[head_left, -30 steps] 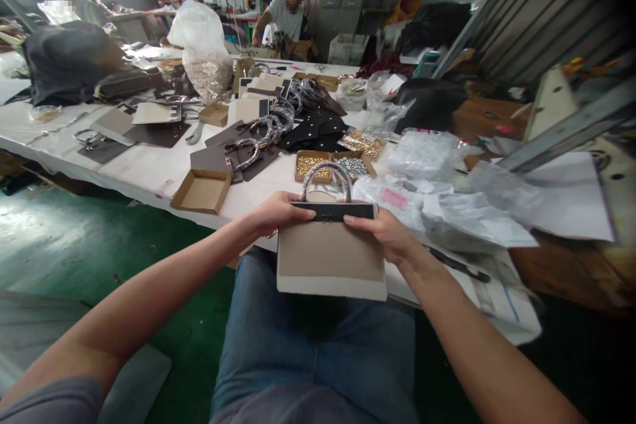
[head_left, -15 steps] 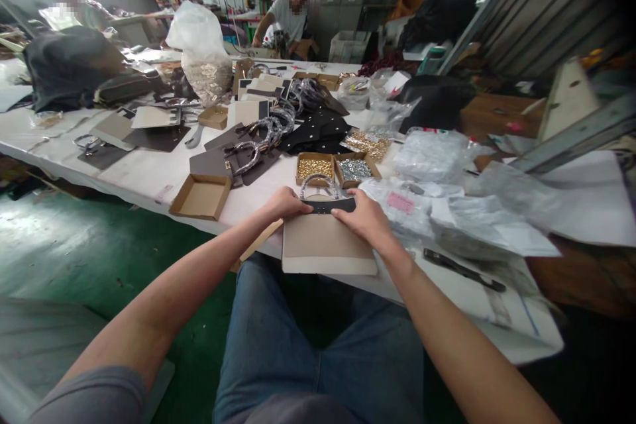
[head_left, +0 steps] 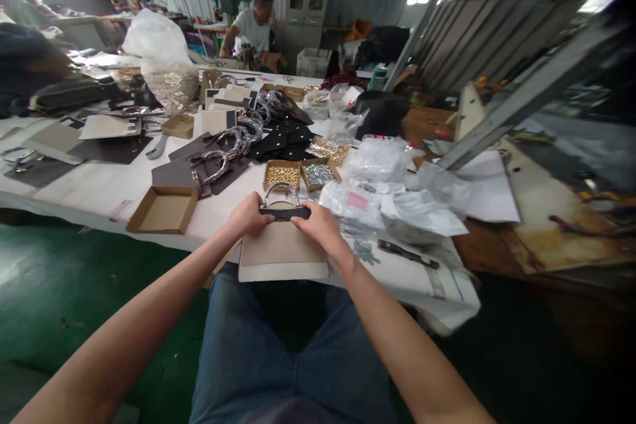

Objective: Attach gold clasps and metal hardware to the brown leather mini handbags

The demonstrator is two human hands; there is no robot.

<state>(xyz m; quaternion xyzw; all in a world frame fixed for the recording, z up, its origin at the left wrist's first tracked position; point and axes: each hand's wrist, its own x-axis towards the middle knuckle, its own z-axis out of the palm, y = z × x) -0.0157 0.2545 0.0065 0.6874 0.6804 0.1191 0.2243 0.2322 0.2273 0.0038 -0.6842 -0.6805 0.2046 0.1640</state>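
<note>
I hold a beige bag panel [head_left: 281, 253] with a black top strip [head_left: 284, 213] and a wrapped curved handle [head_left: 281, 189] at the table's near edge, above my lap. My left hand [head_left: 248, 213] grips the strip's left end with curled fingers. My right hand [head_left: 318, 225] grips its right end, thumb on the panel. Just beyond the handle stand two small boxes, one of gold fittings [head_left: 281, 175] and one of silver fittings [head_left: 319, 173].
An open cardboard box [head_left: 163, 209] sits left of my hands. Dark panels with wrapped handles [head_left: 218, 162], plastic bags [head_left: 382, 159], papers and a black tool [head_left: 407, 254] cover the white table [head_left: 94, 189]. A person [head_left: 252, 26] works at the back. A metal frame [head_left: 517, 99] slants at right.
Both hands pushed the panel forward from my lap onto the table edge and slid closer together on the black strip. The camera turned right.
</note>
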